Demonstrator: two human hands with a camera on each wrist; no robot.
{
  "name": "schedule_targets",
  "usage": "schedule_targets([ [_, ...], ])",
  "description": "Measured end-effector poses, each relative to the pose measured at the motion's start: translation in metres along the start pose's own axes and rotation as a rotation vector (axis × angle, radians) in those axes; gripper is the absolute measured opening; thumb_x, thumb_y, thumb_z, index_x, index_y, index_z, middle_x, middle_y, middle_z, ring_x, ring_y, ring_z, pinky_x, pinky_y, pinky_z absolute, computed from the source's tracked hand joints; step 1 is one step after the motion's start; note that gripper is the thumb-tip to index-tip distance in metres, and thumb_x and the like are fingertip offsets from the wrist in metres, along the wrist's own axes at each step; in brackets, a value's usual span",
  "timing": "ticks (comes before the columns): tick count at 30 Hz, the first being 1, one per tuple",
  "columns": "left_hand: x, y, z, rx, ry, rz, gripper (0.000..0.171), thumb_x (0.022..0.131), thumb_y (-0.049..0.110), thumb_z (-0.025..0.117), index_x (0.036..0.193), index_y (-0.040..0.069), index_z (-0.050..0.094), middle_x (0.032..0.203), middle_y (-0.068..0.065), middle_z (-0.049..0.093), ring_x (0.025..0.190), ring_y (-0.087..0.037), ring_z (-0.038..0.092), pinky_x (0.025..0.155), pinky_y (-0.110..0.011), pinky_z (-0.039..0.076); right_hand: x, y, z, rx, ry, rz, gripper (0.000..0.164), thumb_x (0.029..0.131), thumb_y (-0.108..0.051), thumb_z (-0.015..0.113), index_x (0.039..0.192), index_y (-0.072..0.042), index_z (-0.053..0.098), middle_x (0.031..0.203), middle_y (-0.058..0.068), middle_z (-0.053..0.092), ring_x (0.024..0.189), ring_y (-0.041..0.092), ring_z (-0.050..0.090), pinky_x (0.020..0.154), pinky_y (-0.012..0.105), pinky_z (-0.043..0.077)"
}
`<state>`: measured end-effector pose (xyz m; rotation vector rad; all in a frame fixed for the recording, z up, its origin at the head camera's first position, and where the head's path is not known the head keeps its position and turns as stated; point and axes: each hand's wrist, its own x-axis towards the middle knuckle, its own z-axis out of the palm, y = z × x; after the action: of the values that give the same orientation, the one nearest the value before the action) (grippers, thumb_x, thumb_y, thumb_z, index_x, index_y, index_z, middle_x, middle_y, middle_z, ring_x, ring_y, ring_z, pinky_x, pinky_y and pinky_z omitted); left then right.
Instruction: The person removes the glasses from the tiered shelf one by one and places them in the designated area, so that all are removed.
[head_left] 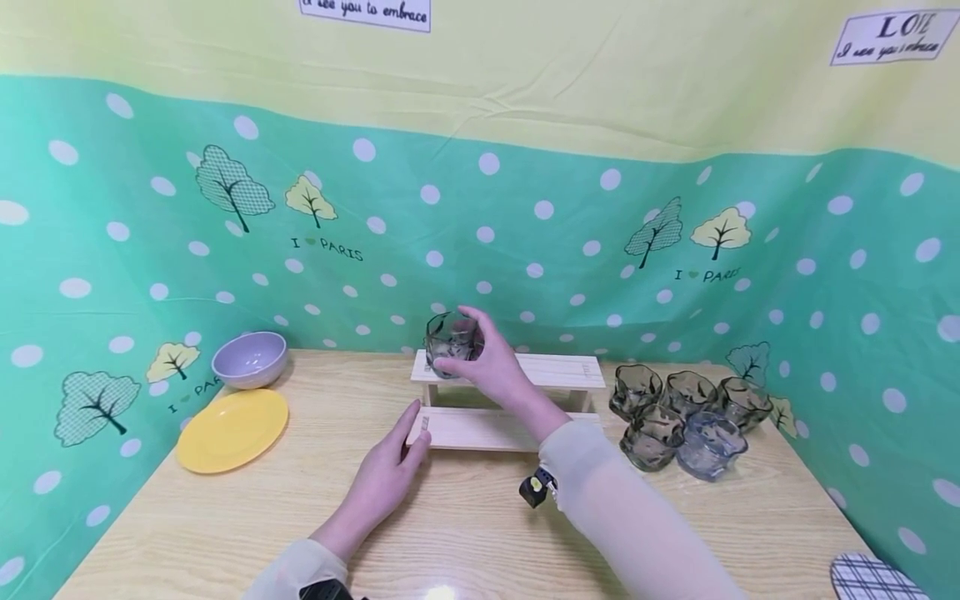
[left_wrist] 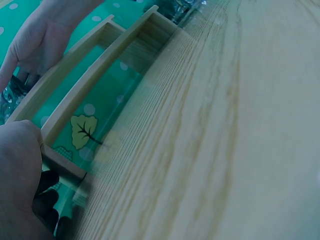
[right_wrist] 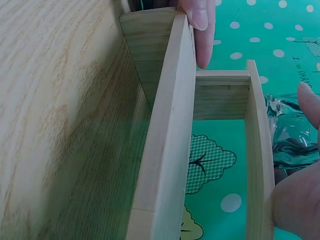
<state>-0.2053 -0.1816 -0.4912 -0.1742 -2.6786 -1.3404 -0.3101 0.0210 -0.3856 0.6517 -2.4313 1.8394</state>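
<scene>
My right hand holds a smoky, faceted drinking glass upright, thumb on the near side and fingers round the far side. The glass overlaps the left end of the upper board of a two-tier wooden shelf. In the right wrist view, the glass shows beyond the upper board, partly hidden by the hand. My left hand grips the left end of the lower board, thumb at the front corner and fingers along the side. In the left wrist view, its fingers show beside the shelf's end.
Several similar glasses stand close together right of the shelf, one bluish and clearer. A purple bowl and a yellow plate sit at the left. Green dotted cloth hangs behind the wooden table. A checked cloth item lies front right.
</scene>
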Motion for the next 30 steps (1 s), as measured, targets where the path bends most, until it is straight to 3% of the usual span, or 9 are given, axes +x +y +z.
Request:
schedule_targets([
  [30, -0.0002, -0.0023, 0.0004, 0.005, -0.012, 0.005, 0.068, 0.119, 0.046, 0.051, 0.175, 0.013, 0.034, 0.169, -0.019, 0.046, 0.153, -0.041, 0.048, 0.126, -0.061, 0.038, -0.0029, 0.0010, 0.0002, 0.024, 0.069, 0.028, 0.096, 0.087, -0.031, 0.098, 0.166, -0.023, 0.045, 0.146, 0.000, 0.065, 0.128, 0.022, 0.063, 0.111, 0.046, 0.053],
])
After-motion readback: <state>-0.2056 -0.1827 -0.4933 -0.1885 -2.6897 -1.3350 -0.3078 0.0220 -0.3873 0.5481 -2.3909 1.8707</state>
